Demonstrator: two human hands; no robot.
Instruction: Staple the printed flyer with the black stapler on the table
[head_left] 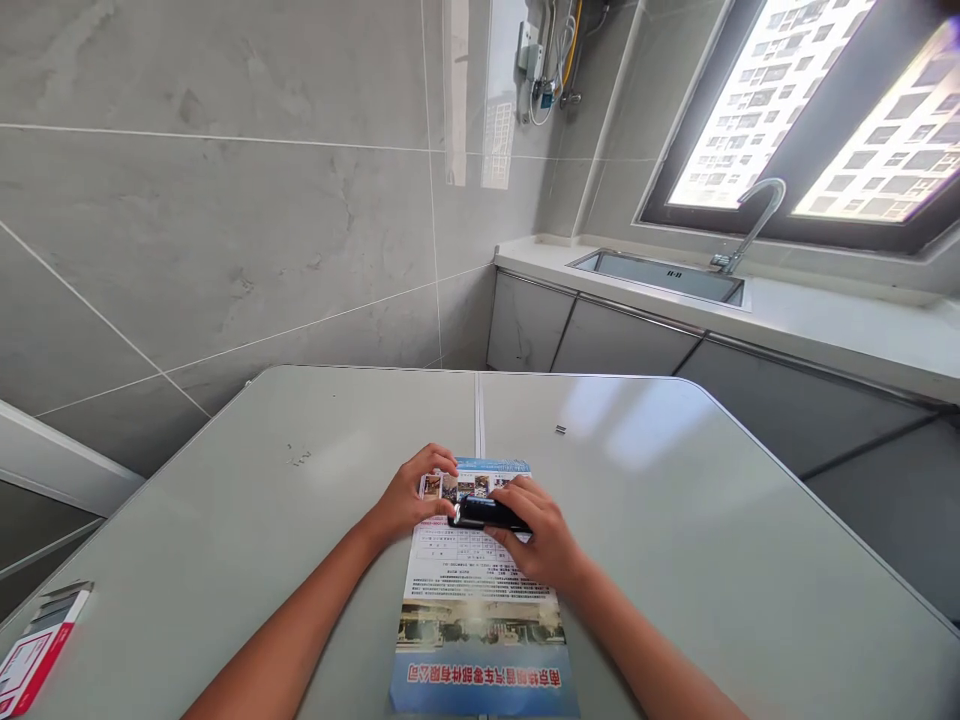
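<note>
A printed leaflet [480, 610] with photos, a table of text and a blue band lies on the pale folding table [675, 520], its text upside down to me. My left hand [412, 495] rests on the leaflet's upper left part, fingers curled and pressing the paper. My right hand [540, 535] is wrapped round a small black oblong device [484, 513] that lies across the leaflet's upper part. The two hands nearly meet over the device.
A red and white box [37, 650] sits at the table's near left corner. A small metal piece [560, 430] lies on the table beyond the leaflet. A sink [660, 272] with a tap [754, 225] is set in the counter under the window at the right.
</note>
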